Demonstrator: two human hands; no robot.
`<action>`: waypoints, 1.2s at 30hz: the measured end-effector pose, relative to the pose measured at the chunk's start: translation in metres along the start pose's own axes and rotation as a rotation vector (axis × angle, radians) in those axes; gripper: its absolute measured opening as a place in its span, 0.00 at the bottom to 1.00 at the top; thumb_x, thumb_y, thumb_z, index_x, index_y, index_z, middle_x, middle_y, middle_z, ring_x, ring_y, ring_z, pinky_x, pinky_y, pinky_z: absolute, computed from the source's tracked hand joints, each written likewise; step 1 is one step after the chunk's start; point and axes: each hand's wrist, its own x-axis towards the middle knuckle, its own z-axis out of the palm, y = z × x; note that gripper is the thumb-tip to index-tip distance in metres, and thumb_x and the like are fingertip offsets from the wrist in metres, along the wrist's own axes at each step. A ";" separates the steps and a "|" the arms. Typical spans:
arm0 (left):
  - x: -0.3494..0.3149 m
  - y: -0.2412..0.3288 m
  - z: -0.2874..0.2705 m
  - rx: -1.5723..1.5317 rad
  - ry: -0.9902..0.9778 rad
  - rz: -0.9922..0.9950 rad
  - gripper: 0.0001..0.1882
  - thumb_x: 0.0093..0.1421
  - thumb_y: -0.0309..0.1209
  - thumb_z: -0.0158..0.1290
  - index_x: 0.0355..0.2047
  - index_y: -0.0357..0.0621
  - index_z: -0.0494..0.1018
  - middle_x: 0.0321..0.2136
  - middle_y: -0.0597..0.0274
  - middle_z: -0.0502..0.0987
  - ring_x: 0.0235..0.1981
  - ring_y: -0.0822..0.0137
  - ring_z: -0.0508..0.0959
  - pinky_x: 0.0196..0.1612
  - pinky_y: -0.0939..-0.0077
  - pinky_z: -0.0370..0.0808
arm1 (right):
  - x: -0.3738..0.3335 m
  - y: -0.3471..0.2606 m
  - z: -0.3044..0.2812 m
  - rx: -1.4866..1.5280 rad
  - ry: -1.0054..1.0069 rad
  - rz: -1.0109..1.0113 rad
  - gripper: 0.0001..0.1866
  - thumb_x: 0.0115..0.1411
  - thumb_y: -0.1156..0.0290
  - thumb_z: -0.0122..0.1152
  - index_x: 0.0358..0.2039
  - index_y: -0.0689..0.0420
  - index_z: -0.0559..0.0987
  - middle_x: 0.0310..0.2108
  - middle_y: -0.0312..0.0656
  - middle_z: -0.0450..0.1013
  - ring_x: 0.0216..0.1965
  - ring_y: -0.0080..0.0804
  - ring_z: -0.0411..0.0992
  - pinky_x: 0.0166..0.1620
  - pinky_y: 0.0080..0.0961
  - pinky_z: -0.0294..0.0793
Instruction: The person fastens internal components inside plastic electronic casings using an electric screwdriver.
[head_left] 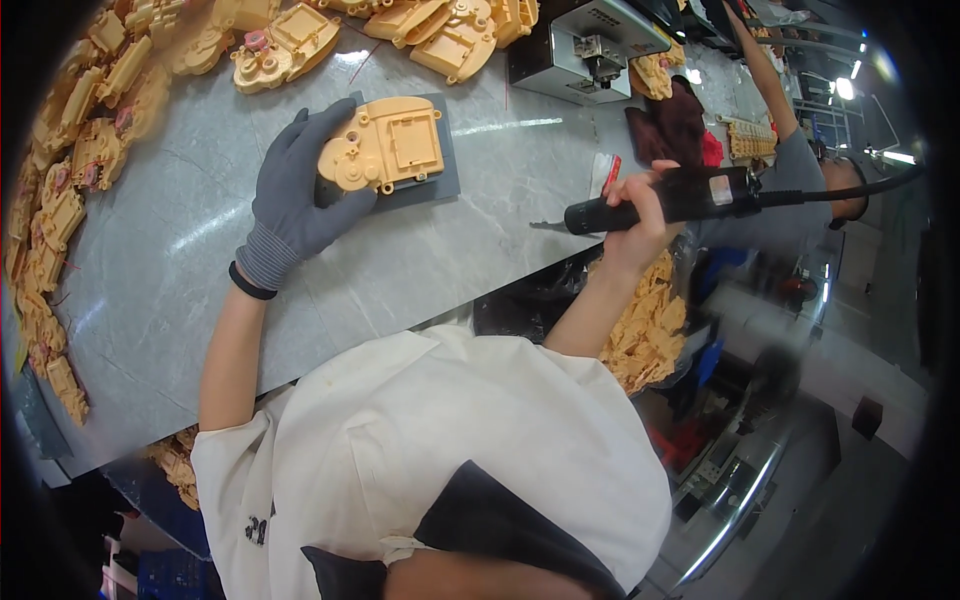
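On my feed the left hand (300,190), in a grey knitted glove with a black-edged cuff, sits at the left end of a pale yellow moulded plastic housing (412,140). Its fingers are spread around that end, the thumb along the lower side and the others at the upper, holding the piece between them. The housing lies on a flat dark grey rectangular pad (447,185) on the grey marble-patterned tabletop (420,260), its square raised frame facing up.

My bare right hand (640,205) has its fingers wrapped around a black cylindrical handheld tool (700,193), held level near the tabletop's front edge. The tool's narrow grey tip (548,227) points left toward the housing, well apart from it, and a black cable (840,193) runs off its right end.

Similar yellow plastic housings (290,45) crowd the far and left sides. Beyond the tool I see a black-and-silver boxy machine (590,60) and a crumpled dark maroon cloth (665,125); a co-worker's arm (765,85) reaches in at upper right.
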 end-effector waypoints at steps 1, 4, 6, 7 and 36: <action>0.000 0.000 0.000 0.000 0.003 0.003 0.37 0.43 0.40 0.57 0.55 0.45 0.61 0.52 0.57 0.69 0.53 0.51 0.67 0.61 0.59 0.57 | 0.003 0.001 0.002 0.001 0.025 -0.011 0.16 0.44 0.85 0.56 0.36 0.64 0.66 0.16 0.39 0.66 0.15 0.28 0.65 0.24 0.25 0.68; -0.003 -0.003 0.000 0.005 0.010 0.008 0.37 0.44 0.40 0.58 0.55 0.45 0.61 0.52 0.57 0.69 0.53 0.51 0.67 0.61 0.59 0.57 | 0.008 0.015 0.007 -0.028 0.020 -0.010 0.17 0.44 0.85 0.57 0.36 0.64 0.66 0.16 0.39 0.66 0.15 0.27 0.65 0.25 0.25 0.68; -0.001 -0.003 -0.001 0.012 0.021 0.020 0.38 0.44 0.41 0.58 0.56 0.45 0.61 0.52 0.57 0.69 0.52 0.51 0.68 0.61 0.59 0.57 | 0.007 0.018 0.008 -0.086 0.024 0.050 0.17 0.43 0.85 0.57 0.36 0.64 0.66 0.16 0.40 0.66 0.15 0.28 0.65 0.25 0.24 0.68; 0.001 0.000 -0.002 0.014 0.002 0.018 0.37 0.44 0.41 0.58 0.55 0.45 0.61 0.52 0.56 0.69 0.52 0.51 0.68 0.61 0.59 0.57 | 0.006 0.017 0.008 -0.095 0.040 0.029 0.17 0.43 0.85 0.57 0.35 0.64 0.66 0.16 0.40 0.66 0.15 0.28 0.65 0.25 0.25 0.68; -0.016 0.001 -0.009 0.133 0.415 0.349 0.18 0.43 0.41 0.63 0.34 0.58 0.72 0.41 0.64 0.72 0.47 0.58 0.69 0.57 0.52 0.60 | -0.032 -0.014 0.159 0.710 -0.379 0.143 0.19 0.49 0.77 0.47 0.44 0.52 0.67 0.18 0.36 0.59 0.18 0.29 0.62 0.30 0.32 0.66</action>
